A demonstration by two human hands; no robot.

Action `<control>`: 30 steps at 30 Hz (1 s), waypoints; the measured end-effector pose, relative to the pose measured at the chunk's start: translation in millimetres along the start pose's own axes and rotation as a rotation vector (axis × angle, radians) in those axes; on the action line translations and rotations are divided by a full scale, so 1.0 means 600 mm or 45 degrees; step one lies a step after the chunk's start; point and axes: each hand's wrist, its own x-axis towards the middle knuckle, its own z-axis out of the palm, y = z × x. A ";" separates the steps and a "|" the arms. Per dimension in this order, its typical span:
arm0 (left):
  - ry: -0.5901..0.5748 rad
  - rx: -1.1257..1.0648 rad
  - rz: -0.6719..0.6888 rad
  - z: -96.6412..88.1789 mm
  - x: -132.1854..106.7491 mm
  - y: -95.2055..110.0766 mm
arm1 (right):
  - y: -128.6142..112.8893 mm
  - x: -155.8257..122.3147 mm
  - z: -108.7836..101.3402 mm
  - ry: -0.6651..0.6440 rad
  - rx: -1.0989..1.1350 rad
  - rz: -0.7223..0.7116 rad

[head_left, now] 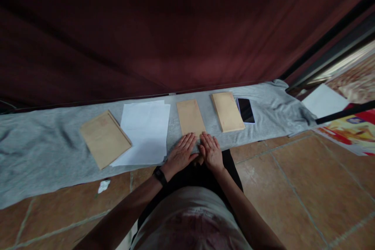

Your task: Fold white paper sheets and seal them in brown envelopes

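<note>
A brown paper envelope [191, 116] lies lengthwise on the grey cloth in front of me. My left hand [182, 151] rests flat on its near end, fingers stretched out and close together. Beside it, my right hand [211, 151] presses down on the same end with its fingers extended. Below and between the hands a small bit of brown paper shows, probably the envelope's near edge; the hands cover most of it. To the right lies a stack of brown envelopes [228, 111]. White paper sheets [145, 133] are spread to the left.
More brown envelopes [106, 138] overlap the sheets' left side. A phone [246, 110] sits right of the stack. Grey cloth [47, 144] covers the narrow bench, with a dark red curtain [164, 39] behind. A white scrap [104, 186] lies on the tiled floor [281, 191].
</note>
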 end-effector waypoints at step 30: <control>0.086 0.053 -0.110 0.011 -0.031 -0.006 | -0.039 0.025 -0.003 -0.092 0.069 -0.072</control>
